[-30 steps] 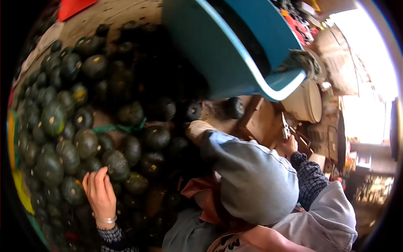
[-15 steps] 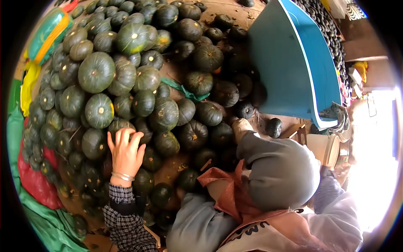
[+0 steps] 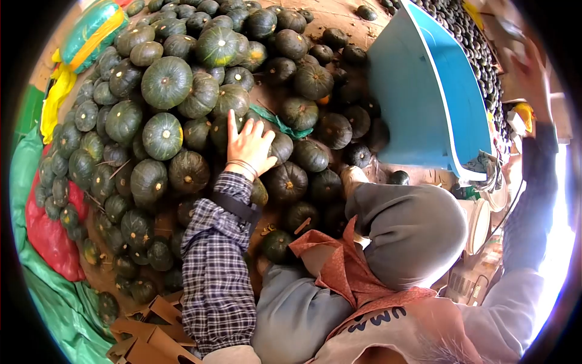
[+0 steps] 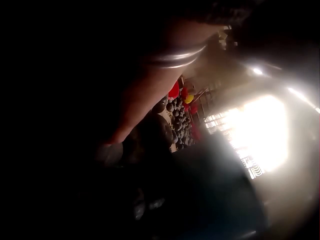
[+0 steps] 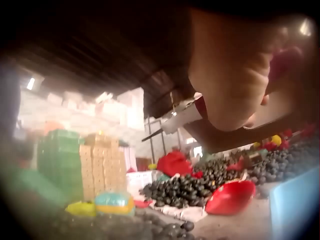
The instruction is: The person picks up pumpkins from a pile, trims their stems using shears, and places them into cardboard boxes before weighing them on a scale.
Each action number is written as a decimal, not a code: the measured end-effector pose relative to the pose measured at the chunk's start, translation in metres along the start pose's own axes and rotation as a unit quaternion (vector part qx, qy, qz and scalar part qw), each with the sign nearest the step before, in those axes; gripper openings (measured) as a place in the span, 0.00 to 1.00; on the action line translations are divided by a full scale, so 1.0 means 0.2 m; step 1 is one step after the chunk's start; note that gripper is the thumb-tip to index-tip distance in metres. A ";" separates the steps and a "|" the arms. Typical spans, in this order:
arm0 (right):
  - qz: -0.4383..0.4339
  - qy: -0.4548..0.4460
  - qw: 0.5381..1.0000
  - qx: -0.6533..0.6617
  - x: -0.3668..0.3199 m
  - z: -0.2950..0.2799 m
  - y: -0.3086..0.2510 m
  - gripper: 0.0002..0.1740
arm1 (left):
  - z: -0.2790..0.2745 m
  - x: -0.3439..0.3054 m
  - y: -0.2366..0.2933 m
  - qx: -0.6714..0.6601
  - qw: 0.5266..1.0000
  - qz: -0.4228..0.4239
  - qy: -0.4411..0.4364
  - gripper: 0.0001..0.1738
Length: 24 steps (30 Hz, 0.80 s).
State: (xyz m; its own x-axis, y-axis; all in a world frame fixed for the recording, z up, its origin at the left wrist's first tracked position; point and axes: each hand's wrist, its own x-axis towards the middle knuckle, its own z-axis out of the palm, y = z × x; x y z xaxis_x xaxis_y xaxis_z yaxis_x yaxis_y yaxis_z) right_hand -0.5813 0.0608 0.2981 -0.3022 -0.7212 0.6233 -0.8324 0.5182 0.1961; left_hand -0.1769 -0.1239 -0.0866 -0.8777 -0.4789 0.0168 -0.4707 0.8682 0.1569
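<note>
Dark green squashes (image 3: 167, 82) lie heaped across the left and middle of the head view. Over the near side of the heap, my left hand (image 3: 250, 145) has its fingers spread, with the fingertips right at a squash (image 3: 233, 101). Another squash (image 3: 280, 147) sits beside its thumb. The left wrist view is mostly dark, showing the bangled wrist. My right hand (image 3: 530, 76) is raised at the far upper right, blurred. In the right wrist view its fingers are curled round shears (image 5: 180, 117), whose pointed end sticks out past the hand.
A large blue tub (image 3: 409, 91) stands right of the heap. My bent knee (image 3: 406, 236) rises in front, with a white bucket (image 3: 477, 224) beyond it. Cardboard (image 3: 148, 333) lies at lower left, near green sheeting (image 3: 45, 291) and a red bag (image 3: 54, 236).
The head view has swung toward the heap. My left hand has moved right across the squashes. My right hand has risen from beside the cardboard box to the upper right.
</note>
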 end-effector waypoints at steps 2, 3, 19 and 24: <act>-0.357 0.007 0.931 -0.077 0.08 0.09 -0.26 0.28 | -0.01 0.00 0.04 -0.022 1.000 -0.018 0.002 0.25; -0.447 0.004 0.892 -0.064 0.12 0.12 -0.37 0.26 | -0.01 -0.01 0.07 -0.019 1.000 -0.006 0.015 0.24; -0.608 -0.014 0.780 0.147 0.07 0.38 -0.69 0.20 | -0.48 -0.62 0.05 0.142 0.900 -0.321 -0.257 0.19; -0.604 0.017 0.780 0.163 0.10 0.45 -0.59 0.23 | -0.52 -0.41 -0.01 -0.017 0.974 -0.203 -0.095 0.33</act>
State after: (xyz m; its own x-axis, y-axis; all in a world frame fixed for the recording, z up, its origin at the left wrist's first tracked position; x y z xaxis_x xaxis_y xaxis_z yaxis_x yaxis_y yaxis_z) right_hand -0.5310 -0.0563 0.2185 0.8015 -0.5778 0.1542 -0.5766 -0.6783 0.4554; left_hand -0.0946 -0.1000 0.0150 -0.6218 -0.7470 -0.2353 -0.7824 0.6057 0.1447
